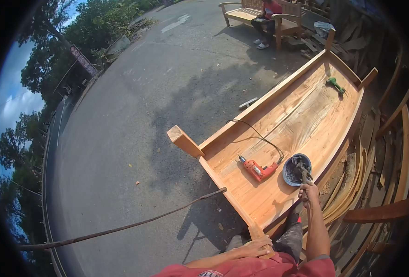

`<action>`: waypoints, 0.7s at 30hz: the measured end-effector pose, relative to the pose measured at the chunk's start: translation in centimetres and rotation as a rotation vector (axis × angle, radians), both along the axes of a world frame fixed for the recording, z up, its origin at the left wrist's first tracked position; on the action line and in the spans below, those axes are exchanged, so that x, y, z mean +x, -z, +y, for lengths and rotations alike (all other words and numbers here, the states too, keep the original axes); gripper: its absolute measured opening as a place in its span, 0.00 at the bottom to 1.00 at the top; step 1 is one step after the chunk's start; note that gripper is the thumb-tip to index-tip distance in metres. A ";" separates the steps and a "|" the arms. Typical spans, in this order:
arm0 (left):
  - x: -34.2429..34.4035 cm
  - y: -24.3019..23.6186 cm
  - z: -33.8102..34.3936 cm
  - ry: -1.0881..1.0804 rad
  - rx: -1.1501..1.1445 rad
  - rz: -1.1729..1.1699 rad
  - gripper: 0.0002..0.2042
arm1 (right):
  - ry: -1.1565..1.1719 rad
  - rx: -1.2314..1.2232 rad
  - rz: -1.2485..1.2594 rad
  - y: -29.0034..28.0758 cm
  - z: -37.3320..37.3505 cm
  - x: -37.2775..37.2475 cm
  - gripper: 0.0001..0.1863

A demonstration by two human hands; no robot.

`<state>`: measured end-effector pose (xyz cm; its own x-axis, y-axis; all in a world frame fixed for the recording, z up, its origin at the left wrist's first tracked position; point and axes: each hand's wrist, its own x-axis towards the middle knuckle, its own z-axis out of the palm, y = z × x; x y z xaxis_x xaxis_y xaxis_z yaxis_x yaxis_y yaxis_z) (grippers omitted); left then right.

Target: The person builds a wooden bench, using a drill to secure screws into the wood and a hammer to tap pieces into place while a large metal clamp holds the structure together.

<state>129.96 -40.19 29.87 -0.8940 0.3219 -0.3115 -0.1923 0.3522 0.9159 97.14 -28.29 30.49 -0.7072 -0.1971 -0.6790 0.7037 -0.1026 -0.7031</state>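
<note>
An upturned wooden table [301,108] lies with its legs pointing up and a raised frame round its underside. My left hand [256,248] is closed over the near leg [256,231] at the table's corner. In my right hand [309,194] is the handle of a tool [304,175], its end down in a round bucket [287,171]. Dark, smeared stuff in the bucket hides the tool's head, so its kind is unclear. Left of the bucket, a red power drill [260,171] rests on the boards, its black cord [260,132] running to the far-left frame.
A green power tool [336,86] lies at the table's far end. From the left, a long dark rod [121,228] reaches the table's near frame. Wooden strips and offcuts [352,177] crowd the right side. Beyond, a person [270,21] sits on a wooden bench [241,14].
</note>
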 end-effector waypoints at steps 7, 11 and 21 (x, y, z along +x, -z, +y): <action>-2.3 4.5 -0.7 -0.290 -0.028 -0.135 0.25 | -0.025 0.019 0.096 11.2 -2.9 -19.8 0.24; -3.1 3.7 -2.3 -0.525 -0.053 -0.285 0.24 | 0.160 0.048 0.257 17.6 -4.5 -28.4 0.16; 0.1 -1.3 5.3 -1.061 0.029 -0.465 0.23 | 0.142 0.214 0.418 29.3 -8.1 -34.8 0.21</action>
